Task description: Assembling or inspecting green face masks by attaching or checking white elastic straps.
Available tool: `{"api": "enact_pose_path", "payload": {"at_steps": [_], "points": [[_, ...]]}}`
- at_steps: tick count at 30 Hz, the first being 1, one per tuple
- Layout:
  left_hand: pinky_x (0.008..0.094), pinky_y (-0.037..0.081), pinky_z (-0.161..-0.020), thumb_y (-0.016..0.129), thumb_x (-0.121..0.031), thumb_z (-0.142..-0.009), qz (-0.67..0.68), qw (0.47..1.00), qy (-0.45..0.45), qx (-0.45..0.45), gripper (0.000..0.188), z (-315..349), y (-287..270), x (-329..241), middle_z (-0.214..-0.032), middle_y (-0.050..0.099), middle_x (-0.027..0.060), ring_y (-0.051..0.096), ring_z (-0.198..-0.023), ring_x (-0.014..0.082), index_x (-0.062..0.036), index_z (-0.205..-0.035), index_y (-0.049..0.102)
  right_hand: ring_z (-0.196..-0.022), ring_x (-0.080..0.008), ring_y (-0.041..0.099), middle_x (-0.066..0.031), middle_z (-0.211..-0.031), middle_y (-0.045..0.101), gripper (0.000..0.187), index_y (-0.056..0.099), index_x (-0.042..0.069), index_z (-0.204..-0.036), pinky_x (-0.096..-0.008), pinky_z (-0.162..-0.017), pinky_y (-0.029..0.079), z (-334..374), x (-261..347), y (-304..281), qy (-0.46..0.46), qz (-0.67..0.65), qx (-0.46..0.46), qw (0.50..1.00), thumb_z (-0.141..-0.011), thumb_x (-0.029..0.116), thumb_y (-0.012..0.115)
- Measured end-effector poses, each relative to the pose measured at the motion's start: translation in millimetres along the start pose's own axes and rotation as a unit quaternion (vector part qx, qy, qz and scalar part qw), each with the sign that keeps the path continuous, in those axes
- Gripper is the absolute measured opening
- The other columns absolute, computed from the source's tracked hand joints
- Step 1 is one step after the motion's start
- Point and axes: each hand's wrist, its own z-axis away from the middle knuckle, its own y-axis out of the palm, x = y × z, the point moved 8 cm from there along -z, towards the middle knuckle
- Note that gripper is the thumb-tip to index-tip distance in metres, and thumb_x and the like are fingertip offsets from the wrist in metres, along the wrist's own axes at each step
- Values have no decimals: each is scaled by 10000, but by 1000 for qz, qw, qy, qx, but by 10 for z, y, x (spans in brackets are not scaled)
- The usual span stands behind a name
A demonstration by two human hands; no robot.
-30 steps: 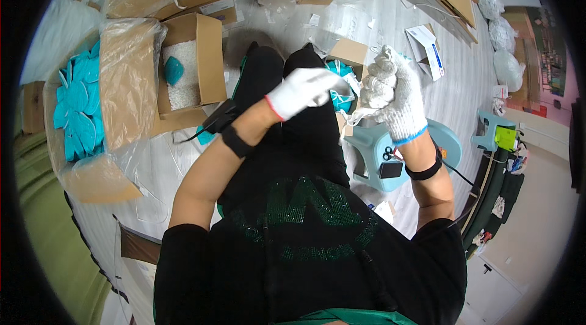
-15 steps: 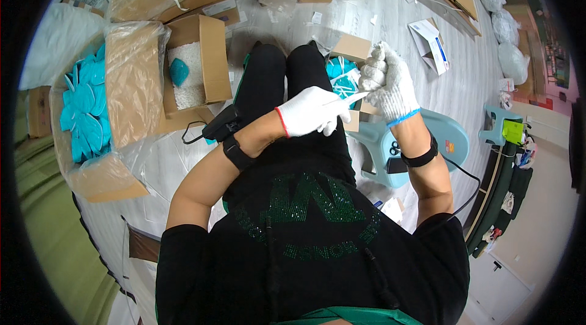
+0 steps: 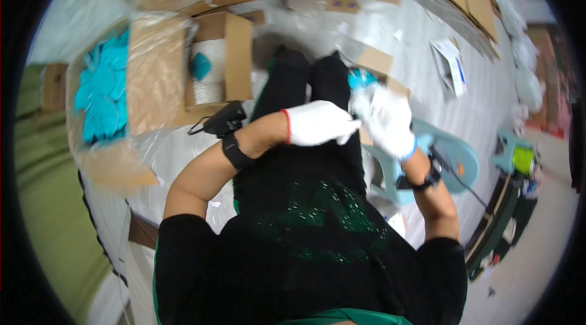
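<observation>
1. Plainly, in the head view, my gloved left hand (image 3: 320, 123) hangs above my lap, fingers mostly gathered, tips pointing towards my right side; whether they pinch anything, I can't tell.
2. My gloved right hand (image 3: 387, 120) is raised near those tips, too blurred for me to tell how open it is or what it has hold of. I judge the two are kept close so each can easily meet the other.
3. Just beyond it, a small cardboard carton (image 3: 373, 60) shows teal flat-fold pieces (image 3: 362, 78), seemingly masks; it probably stands by my knee for a short reach.
4. On my left, a large carton (image 3: 116, 169) holds a heap of similar pieces (image 3: 101, 99), its clear plastic liner (image 3: 152, 38) draped over the side, presumably to leave the mouth open.
5. Beside that, an open box (image 3: 238, 56) bears a single teal piece (image 3: 201, 66) on white filling.
</observation>
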Motion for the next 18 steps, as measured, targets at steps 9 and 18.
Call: {"api": "enact_pose_path", "payload": {"at_steps": [9, 18], "points": [[400, 450, -610, 530, -188, -905, -63, 995, 67, 40, 170, 686, 136, -585, -717, 536, 145, 570, -685, 326, -35, -837, 558, -482, -102, 451, -50, -556, 498, 333, 567, 55, -676, -286, -476, 393, 357, 865, -32, 17, -464, 458, 758, -889, 301, 637], [362, 478, -650, 483, -240, -939, -51, 998, 15, 39, 225, 1198, -291, -712, -758, 554, 123, 597, -735, 287, -43, -878, 573, -507, -122, 551, -47, -589, 591, 240, 655, 44, -720, -270, -491, 443, 76, 901, -474, -133, -457, 355, 805, -896, 207, 631]]}}
